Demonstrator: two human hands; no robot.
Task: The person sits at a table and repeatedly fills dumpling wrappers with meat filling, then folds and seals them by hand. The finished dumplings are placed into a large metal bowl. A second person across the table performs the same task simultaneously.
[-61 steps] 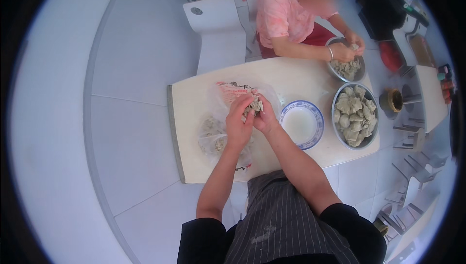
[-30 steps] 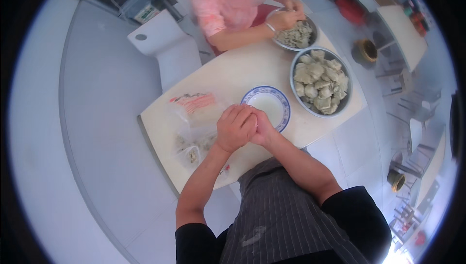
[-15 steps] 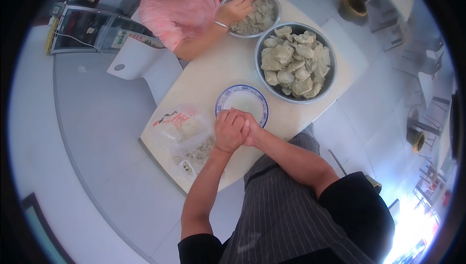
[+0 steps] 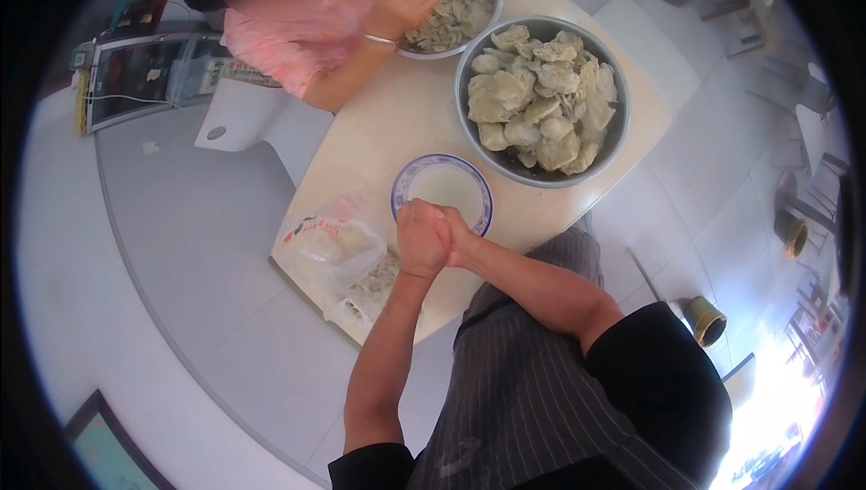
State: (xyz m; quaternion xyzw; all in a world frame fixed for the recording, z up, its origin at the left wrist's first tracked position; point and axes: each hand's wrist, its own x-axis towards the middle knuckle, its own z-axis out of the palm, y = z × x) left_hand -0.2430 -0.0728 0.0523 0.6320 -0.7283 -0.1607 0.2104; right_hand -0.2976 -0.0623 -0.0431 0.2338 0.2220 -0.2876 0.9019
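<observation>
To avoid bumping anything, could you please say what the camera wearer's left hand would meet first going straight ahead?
Probably the blue-rimmed dish just ahead of the left hand, though it could pass above.

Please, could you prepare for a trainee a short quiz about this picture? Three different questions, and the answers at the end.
1. Multiple choice: What does the wearer's left hand touch?
A) a chair
B) the wearer's right hand
C) the floor

2. True or false: The plastic bag lies to the right of the blue-rimmed plate.

3. Count: How many metal bowls hold grey-green pieces?

Key:
1. B; the two hands are clasped together, and whether anything is between them is hidden.
2. False; it lies to the left.
3. Two: the larger one, and the smaller one in front of the co-worker.
</observation>
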